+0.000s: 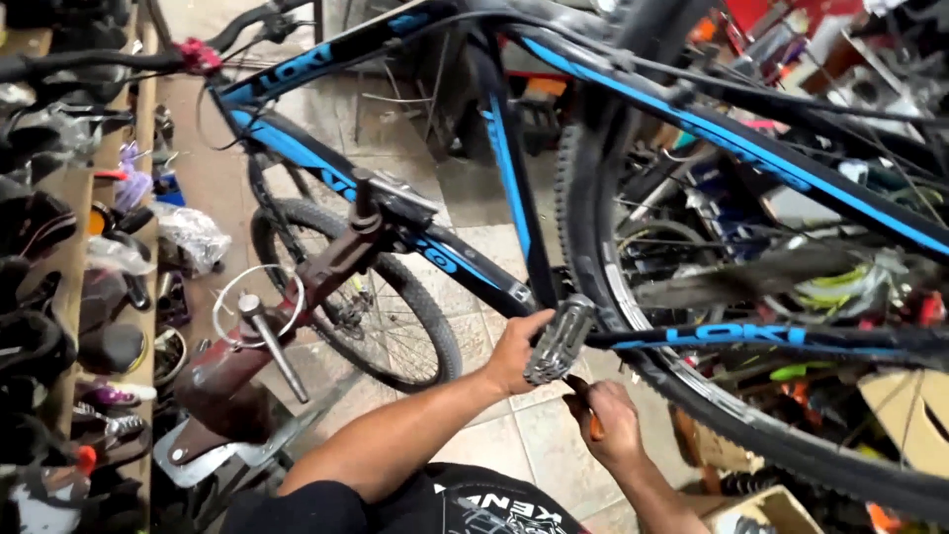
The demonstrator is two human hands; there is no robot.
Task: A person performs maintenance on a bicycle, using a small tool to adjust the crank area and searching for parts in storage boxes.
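Pedal (560, 339) mounted on crank at six o'clock of black-and-blue frame (509, 178); left hand (514, 351) clamped on it, right hand (611, 420) closed round orange-handled tool (585, 403). Work midway, tool engaged.

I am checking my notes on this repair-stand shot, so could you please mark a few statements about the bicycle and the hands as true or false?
1. The left hand grips the metal pedal. True.
2. The bicycle frame is red and white. False: it is black and blue.
3. The right hand holds a tool with an orange handle below the pedal. True.
4. The frame is clamped in a rusty repair stand. True.
5. The floor is carpeted. False: it is tiled.
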